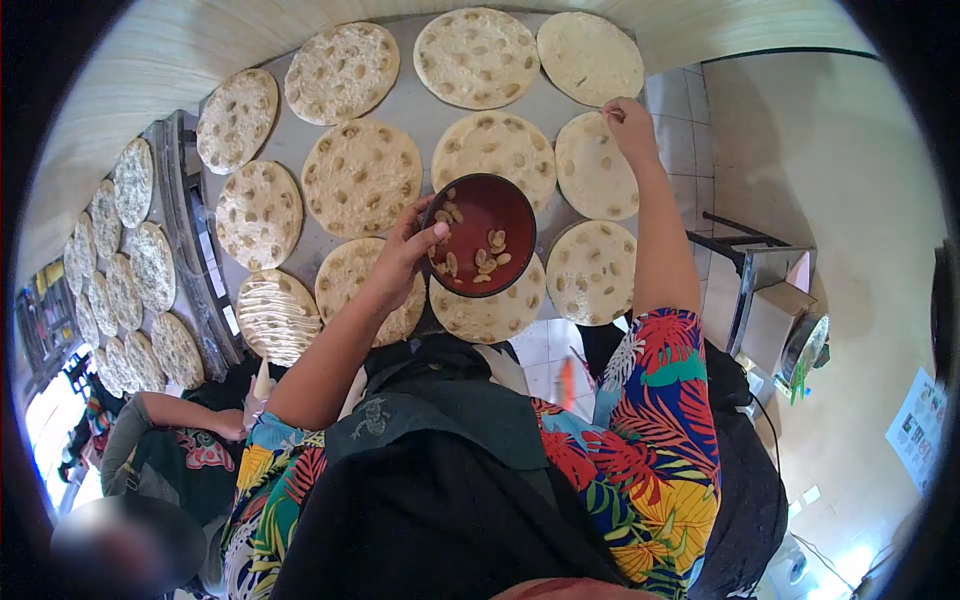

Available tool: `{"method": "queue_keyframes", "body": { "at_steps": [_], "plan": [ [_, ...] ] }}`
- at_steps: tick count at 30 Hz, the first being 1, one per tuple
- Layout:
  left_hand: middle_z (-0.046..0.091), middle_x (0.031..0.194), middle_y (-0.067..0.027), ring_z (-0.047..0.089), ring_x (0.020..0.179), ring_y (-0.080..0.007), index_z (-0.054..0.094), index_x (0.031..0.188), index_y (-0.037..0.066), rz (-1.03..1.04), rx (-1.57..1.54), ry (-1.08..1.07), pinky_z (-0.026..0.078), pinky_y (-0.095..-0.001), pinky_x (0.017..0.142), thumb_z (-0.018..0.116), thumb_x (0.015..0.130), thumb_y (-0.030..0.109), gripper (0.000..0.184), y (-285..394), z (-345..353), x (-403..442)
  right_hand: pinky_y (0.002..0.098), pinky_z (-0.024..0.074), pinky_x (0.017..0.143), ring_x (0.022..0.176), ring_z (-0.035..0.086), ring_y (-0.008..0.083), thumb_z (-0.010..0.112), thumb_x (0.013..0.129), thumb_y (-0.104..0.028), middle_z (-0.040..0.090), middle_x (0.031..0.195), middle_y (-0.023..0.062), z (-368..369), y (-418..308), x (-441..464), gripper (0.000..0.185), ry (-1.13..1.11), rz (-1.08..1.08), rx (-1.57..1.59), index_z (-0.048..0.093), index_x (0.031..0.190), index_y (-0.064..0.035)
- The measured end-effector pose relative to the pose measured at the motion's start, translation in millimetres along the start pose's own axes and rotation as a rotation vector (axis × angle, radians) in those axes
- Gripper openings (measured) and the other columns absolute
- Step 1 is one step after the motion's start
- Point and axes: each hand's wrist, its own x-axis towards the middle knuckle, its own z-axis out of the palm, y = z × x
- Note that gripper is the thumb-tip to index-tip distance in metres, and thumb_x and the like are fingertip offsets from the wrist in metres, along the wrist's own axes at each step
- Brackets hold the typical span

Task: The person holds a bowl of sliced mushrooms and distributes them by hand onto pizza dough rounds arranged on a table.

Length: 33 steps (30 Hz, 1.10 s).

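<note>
My left hand (pixel 402 255) grips the rim of a round bowl (pixel 497 208), dark outside and red inside, over the dough rounds. Several tan, oval slices (pixel 487 262) lie in the bowl, a few of them by my thumb. My right hand (pixel 631 128) is pinched closed at the right side, above the edge of a dough round (pixel 590 165) with slices on it. A small dark bit shows at its fingertips, too small to name. Just beyond is a plain dough round (pixel 591 60) with one small dark mark.
Rows of flat, topped rounds (pixel 362 175) cover the metal table (pixel 405 35). At the left, a co-worker's hand (pixel 255 405) holds a piping bag by a white-striped round (pixel 277 317). Another table at far left bears several rounds (pixel 122 290). A metal stand (pixel 765 320) with a cardboard box is at right.
</note>
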Motion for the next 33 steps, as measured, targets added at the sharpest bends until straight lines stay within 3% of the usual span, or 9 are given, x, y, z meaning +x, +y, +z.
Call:
{"method": "queue_keyframes", "body": {
  "at_steps": [4, 7, 10, 12, 15, 19, 24, 27, 33],
  "plan": [
    [0.048, 0.125, -0.0103, 0.046, 0.115, -0.0205, 0.035, 0.135, 0.003, 0.004, 0.002, -0.011, 0.036, -0.0342, 0.099, 0.067, 0.082, 0.029, 0.067, -2, 2, -4, 0.0315, 0.0489, 0.073, 0.083, 0.063, 0.0241, 0.057, 0.079, -0.002, 0.063, 0.093, 0.0093, -10, -5, -8, 0.015, -0.158, -0.103, -0.278, 0.064, 0.092, 0.0],
    [0.048, 0.125, -0.0108, 0.046, 0.116, -0.021, 0.036, 0.134, 0.003, -0.003, 0.005, -0.011, 0.037, -0.0344, 0.099, 0.066, 0.082, 0.028, 0.065, -1, 4, -4, 0.035, 0.0493, 0.073, 0.082, 0.061, 0.028, 0.057, 0.079, -0.004, 0.062, 0.089, 0.0145, -9, -1, -11, 0.014, -0.236, -0.156, -0.315, 0.067, 0.089, -0.0013],
    [0.049, 0.125, -0.011, 0.047, 0.114, -0.0209, 0.037, 0.133, 0.003, -0.01, 0.001, 0.005, 0.038, -0.0345, 0.099, 0.066, 0.082, 0.028, 0.064, 0, 7, -4, 0.0338, 0.05, 0.069, 0.076, 0.063, 0.0234, 0.059, 0.08, -0.004, 0.063, 0.088, 0.0128, -16, -6, -16, 0.017, -0.178, 0.013, -0.13, 0.068, 0.094, -0.0009],
    [0.049, 0.124, -0.0107, 0.048, 0.114, -0.0207, 0.038, 0.133, 0.004, -0.003, 0.0, -0.018, 0.038, -0.0344, 0.098, 0.067, 0.082, 0.027, 0.063, 4, 13, -11, 0.0298, 0.0518, 0.064, 0.071, 0.064, 0.0174, 0.061, 0.082, -0.004, 0.065, 0.086, 0.0113, -36, -12, -20, 0.018, -0.093, 0.392, 0.163, 0.067, 0.098, 0.0024],
    [0.05, 0.122, -0.01, 0.049, 0.113, -0.02, 0.039, 0.132, 0.004, -0.002, -0.01, -0.026, 0.04, -0.0339, 0.097, 0.067, 0.082, 0.026, 0.062, 9, 17, -11, 0.0246, 0.0527, 0.061, 0.069, 0.064, 0.0139, 0.063, 0.083, -0.005, 0.066, 0.082, 0.0104, -43, 11, -18, 0.018, -0.029, 0.567, 0.517, 0.066, 0.097, 0.0054],
    [0.051, 0.121, -0.0088, 0.05, 0.112, -0.0184, 0.04, 0.13, 0.005, 0.023, -0.028, -0.07, 0.043, -0.0329, 0.094, 0.067, 0.081, 0.026, 0.06, 4, 18, -12, 0.0222, 0.0537, 0.064, 0.071, 0.065, 0.0156, 0.064, 0.083, -0.005, 0.066, 0.079, 0.0101, -63, 18, -25, 0.017, 0.006, 0.61, 0.568, 0.066, 0.097, 0.0058],
    [0.051, 0.121, -0.0086, 0.05, 0.112, -0.0185, 0.04, 0.13, 0.005, -0.019, -0.028, -0.049, 0.042, -0.0328, 0.095, 0.067, 0.081, 0.026, 0.06, 5, 19, -12, 0.0217, 0.0454, 0.055, 0.06, 0.057, 0.0102, 0.067, 0.08, -0.007, 0.064, 0.071, 0.005, -59, 16, -19, 0.016, -0.011, 0.514, 0.125, 0.067, 0.093, 0.0032],
    [0.05, 0.122, -0.0089, 0.049, 0.112, -0.0189, 0.04, 0.131, 0.004, -0.009, -0.022, -0.058, 0.041, -0.033, 0.096, 0.067, 0.081, 0.026, 0.061, 4, 16, -13, 0.0227, 0.0414, 0.053, 0.057, 0.052, 0.009, 0.067, 0.079, -0.007, 0.061, 0.068, 0.0027, -66, 12, -17, 0.016, 0.053, 0.48, 0.282, 0.068, 0.092, 0.0029],
    [0.048, 0.126, -0.011, 0.047, 0.116, -0.0203, 0.037, 0.134, 0.003, 0.022, -0.012, -0.06, 0.037, -0.0338, 0.1, 0.067, 0.081, 0.027, 0.065, 5, 12, -17, 0.0235, 0.0445, 0.056, 0.059, 0.054, 0.0093, 0.065, 0.078, -0.004, 0.062, 0.07, 0.0027, -92, 5, -21, 0.019, 0.207, 0.523, 0.446, 0.069, 0.094, 0.0035]
  ]
}}
